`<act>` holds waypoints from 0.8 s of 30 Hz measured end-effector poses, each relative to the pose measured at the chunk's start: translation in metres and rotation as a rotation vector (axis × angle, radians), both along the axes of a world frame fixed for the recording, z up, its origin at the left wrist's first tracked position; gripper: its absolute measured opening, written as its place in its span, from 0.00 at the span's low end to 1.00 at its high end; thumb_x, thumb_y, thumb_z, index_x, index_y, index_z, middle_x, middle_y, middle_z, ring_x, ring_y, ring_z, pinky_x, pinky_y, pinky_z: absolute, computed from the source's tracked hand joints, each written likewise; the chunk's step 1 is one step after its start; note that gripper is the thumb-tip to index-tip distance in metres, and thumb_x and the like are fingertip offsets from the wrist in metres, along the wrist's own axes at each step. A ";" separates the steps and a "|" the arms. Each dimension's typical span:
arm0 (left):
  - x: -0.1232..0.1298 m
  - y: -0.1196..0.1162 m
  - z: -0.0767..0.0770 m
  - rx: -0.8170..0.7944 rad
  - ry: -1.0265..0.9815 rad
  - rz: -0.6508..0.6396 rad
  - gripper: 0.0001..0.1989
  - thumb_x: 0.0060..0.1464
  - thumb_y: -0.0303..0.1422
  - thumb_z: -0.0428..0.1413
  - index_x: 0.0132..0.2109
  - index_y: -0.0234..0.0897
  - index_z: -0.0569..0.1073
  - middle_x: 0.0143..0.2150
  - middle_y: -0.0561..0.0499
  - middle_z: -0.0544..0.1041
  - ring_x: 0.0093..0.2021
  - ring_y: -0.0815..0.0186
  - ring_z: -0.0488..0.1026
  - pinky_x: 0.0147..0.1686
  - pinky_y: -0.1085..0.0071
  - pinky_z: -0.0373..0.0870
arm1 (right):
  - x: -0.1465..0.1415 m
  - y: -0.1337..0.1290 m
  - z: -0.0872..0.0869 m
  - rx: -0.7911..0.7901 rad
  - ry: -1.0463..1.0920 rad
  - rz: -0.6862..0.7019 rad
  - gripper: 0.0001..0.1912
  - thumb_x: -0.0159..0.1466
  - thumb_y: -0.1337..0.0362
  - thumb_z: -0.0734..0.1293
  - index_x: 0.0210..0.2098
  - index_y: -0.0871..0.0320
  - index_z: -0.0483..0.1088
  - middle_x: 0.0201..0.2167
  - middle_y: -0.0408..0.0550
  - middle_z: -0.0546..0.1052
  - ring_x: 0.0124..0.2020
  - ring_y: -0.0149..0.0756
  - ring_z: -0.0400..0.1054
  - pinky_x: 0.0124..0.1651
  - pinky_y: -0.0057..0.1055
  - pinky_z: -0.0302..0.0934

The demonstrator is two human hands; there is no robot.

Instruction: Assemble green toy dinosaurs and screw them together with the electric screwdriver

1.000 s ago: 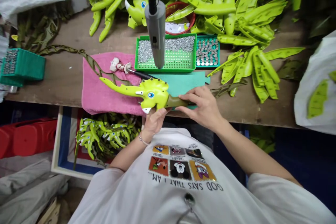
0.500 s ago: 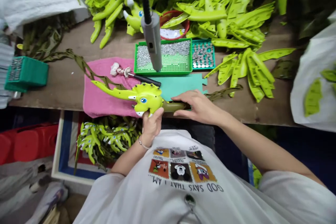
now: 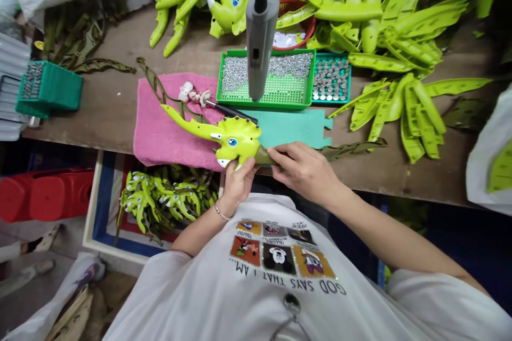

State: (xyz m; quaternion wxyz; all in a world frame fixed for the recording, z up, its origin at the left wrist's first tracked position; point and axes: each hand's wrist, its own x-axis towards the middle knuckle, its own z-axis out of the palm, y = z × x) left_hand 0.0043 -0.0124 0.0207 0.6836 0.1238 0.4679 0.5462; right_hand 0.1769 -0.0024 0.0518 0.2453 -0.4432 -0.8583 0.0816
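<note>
A lime-green plastic dinosaur toy (image 3: 240,136) with a blue eye, white horns and a long pointed crest lies over the pink cloth and the mat. My left hand (image 3: 238,186) grips its jaw from below, thumb on the near side. From the toy's right end comes an olive-brown piece (image 3: 264,156), partly covered by fingers. My right hand (image 3: 306,170) pinches that piece between thumb and fingers, close to the green head. Long olive strips (image 3: 356,148) stick out behind the right hand and above the toy.
An electric screwdriver (image 3: 262,48) hangs in front of a green screw tray (image 3: 264,105). Beside that stands a teal tray (image 3: 349,80) of round metal discs. A black-handled tool (image 3: 232,112) lies on the pink cloth (image 3: 172,138). Green toy parts (image 3: 404,16) are heaped behind; finished-looking heads (image 3: 160,200) fill a lower bin.
My right hand has slid left along the olive-brown piece toward the green head, and its fingers have closed in. The left hand keeps its hold. The whole view has shifted slightly.
</note>
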 end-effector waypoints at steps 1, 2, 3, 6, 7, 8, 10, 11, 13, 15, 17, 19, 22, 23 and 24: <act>0.000 0.000 0.000 0.000 0.005 0.005 0.26 0.36 0.40 0.75 0.43 0.38 0.78 0.43 0.48 0.82 0.53 0.55 0.77 0.56 0.59 0.73 | 0.000 0.000 0.000 0.009 -0.009 0.002 0.16 0.67 0.68 0.63 0.52 0.58 0.74 0.40 0.53 0.80 0.38 0.40 0.72 0.41 0.37 0.68; 0.000 0.000 -0.001 0.000 0.013 0.009 0.27 0.35 0.40 0.75 0.43 0.38 0.78 0.43 0.48 0.82 0.52 0.55 0.78 0.55 0.59 0.73 | -0.001 0.000 -0.002 0.019 -0.014 0.003 0.16 0.67 0.68 0.63 0.52 0.58 0.74 0.40 0.53 0.80 0.38 0.40 0.72 0.41 0.38 0.68; -0.001 0.000 -0.001 -0.001 0.024 0.011 0.28 0.34 0.39 0.76 0.44 0.38 0.78 0.42 0.48 0.82 0.50 0.56 0.78 0.55 0.59 0.73 | -0.001 0.000 -0.003 0.025 -0.016 0.004 0.15 0.67 0.67 0.64 0.52 0.58 0.74 0.40 0.53 0.80 0.40 0.41 0.72 0.41 0.38 0.68; -0.002 0.001 -0.001 -0.009 0.079 0.027 0.31 0.30 0.36 0.76 0.45 0.38 0.79 0.41 0.50 0.83 0.46 0.58 0.79 0.53 0.61 0.74 | 0.001 0.002 -0.006 -0.012 0.009 0.015 0.15 0.68 0.63 0.64 0.53 0.56 0.75 0.44 0.53 0.81 0.47 0.45 0.73 0.46 0.42 0.69; -0.003 0.001 -0.002 -0.013 0.101 0.042 0.31 0.29 0.35 0.76 0.45 0.38 0.79 0.41 0.50 0.83 0.46 0.58 0.80 0.52 0.62 0.74 | 0.002 0.003 -0.006 -0.058 0.029 0.036 0.16 0.69 0.62 0.64 0.54 0.55 0.75 0.48 0.53 0.81 0.49 0.46 0.73 0.48 0.42 0.69; -0.003 0.000 -0.002 -0.015 0.122 0.057 0.32 0.28 0.34 0.76 0.46 0.38 0.79 0.42 0.50 0.83 0.46 0.58 0.80 0.52 0.63 0.74 | 0.004 0.004 -0.006 -0.127 0.047 0.059 0.17 0.70 0.60 0.64 0.56 0.55 0.74 0.51 0.54 0.80 0.51 0.45 0.73 0.51 0.42 0.69; -0.004 -0.001 -0.002 -0.009 0.154 0.074 0.33 0.28 0.34 0.76 0.47 0.38 0.79 0.44 0.49 0.83 0.48 0.57 0.79 0.53 0.64 0.73 | 0.007 0.008 -0.001 -0.314 0.063 0.077 0.22 0.70 0.57 0.64 0.61 0.56 0.70 0.55 0.56 0.78 0.50 0.44 0.75 0.51 0.39 0.69; -0.005 -0.002 -0.002 -0.003 0.166 0.071 0.33 0.28 0.34 0.76 0.47 0.38 0.79 0.45 0.49 0.83 0.49 0.57 0.79 0.52 0.65 0.73 | 0.009 0.011 0.002 -0.416 0.059 0.071 0.24 0.69 0.55 0.65 0.62 0.57 0.69 0.54 0.56 0.78 0.49 0.44 0.76 0.49 0.38 0.69; -0.007 -0.004 -0.002 0.012 0.189 0.054 0.33 0.27 0.35 0.76 0.47 0.39 0.80 0.45 0.49 0.83 0.48 0.57 0.80 0.51 0.66 0.74 | 0.009 0.019 0.008 -0.594 0.051 0.058 0.24 0.67 0.52 0.66 0.58 0.58 0.72 0.50 0.56 0.81 0.46 0.45 0.77 0.45 0.35 0.67; -0.009 -0.002 -0.003 0.026 0.207 0.044 0.32 0.27 0.36 0.76 0.46 0.39 0.80 0.44 0.50 0.84 0.46 0.59 0.80 0.48 0.68 0.75 | 0.007 0.028 0.015 -0.708 0.069 0.082 0.21 0.66 0.50 0.68 0.50 0.57 0.77 0.44 0.53 0.82 0.42 0.42 0.77 0.42 0.32 0.64; -0.011 0.003 -0.002 0.044 0.225 0.059 0.31 0.28 0.36 0.76 0.44 0.40 0.80 0.43 0.50 0.84 0.44 0.61 0.81 0.46 0.70 0.76 | 0.003 0.037 0.019 -0.774 0.108 0.105 0.18 0.64 0.50 0.70 0.45 0.57 0.80 0.39 0.51 0.83 0.37 0.38 0.75 0.39 0.29 0.60; -0.012 0.008 -0.001 0.065 0.240 0.086 0.30 0.28 0.36 0.77 0.43 0.40 0.80 0.42 0.52 0.84 0.43 0.63 0.81 0.45 0.73 0.76 | -0.001 0.046 0.020 -0.817 0.152 0.103 0.18 0.62 0.50 0.72 0.43 0.57 0.80 0.34 0.48 0.82 0.33 0.34 0.72 0.37 0.27 0.56; -0.015 0.005 0.004 0.062 0.227 0.053 0.26 0.33 0.42 0.76 0.41 0.39 0.80 0.41 0.50 0.84 0.42 0.64 0.82 0.45 0.73 0.77 | -0.006 0.060 0.015 -0.844 0.175 0.101 0.18 0.61 0.51 0.73 0.44 0.57 0.80 0.29 0.43 0.80 0.29 0.29 0.66 0.35 0.26 0.52; -0.017 0.001 0.006 0.029 0.210 -0.029 0.25 0.37 0.47 0.74 0.40 0.37 0.79 0.39 0.48 0.84 0.41 0.63 0.82 0.44 0.71 0.78 | -0.007 0.064 0.012 -0.835 0.151 0.104 0.18 0.61 0.51 0.73 0.44 0.57 0.81 0.28 0.42 0.79 0.27 0.29 0.64 0.34 0.26 0.51; -0.019 -0.004 0.008 -0.015 0.196 -0.162 0.26 0.41 0.51 0.71 0.39 0.35 0.79 0.38 0.46 0.84 0.39 0.61 0.82 0.42 0.69 0.79 | -0.008 0.068 0.009 -0.820 0.113 0.106 0.18 0.60 0.51 0.73 0.43 0.57 0.81 0.26 0.42 0.78 0.26 0.28 0.62 0.33 0.27 0.50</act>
